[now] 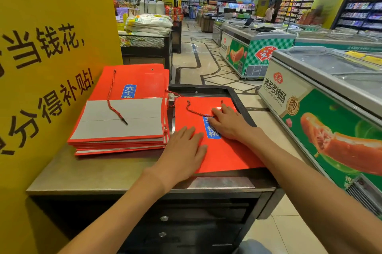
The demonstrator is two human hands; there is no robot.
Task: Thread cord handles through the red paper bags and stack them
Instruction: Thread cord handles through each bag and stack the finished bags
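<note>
Step in hand: it seems the finished bag is being pressed flat on the counter, so that it can go onto a stack.
Bag under the hands (pixel 219 150): a red paper bag, lying flat in the lower centre of the frame, its near edge reaching the front edge of the metal counter (pixel 86 177).
Cord handle (pixel 198 111): it already runs through both holes at the far end of this bag and lies in a loop on the red face.
Left hand (pixel 184 148): fingers straight and spread, palm down on the near left part of the bag; it presses and grips nothing.
Right hand (pixel 229 123): also flat, fingers extended over the blue label (pixel 213 132), the fingertips touching or just beside the cord loop.
Stack on the left (pixel 119 121): a pile of red bags in the centre left of the frame, just beside the pressed bag; the top one has only one cord (pixel 112 96) hanging loose, so I judge it is not finished.
How to do it well: keep both palms flat and smooth the bag towards its edges, so the folds close without creasing.
Cord care: lay the loop flat inside the bag's outline before stacking, otherwise it may catch between bags.
Risk: the glossy paper may slide on the metal, so press before moving.
</note>
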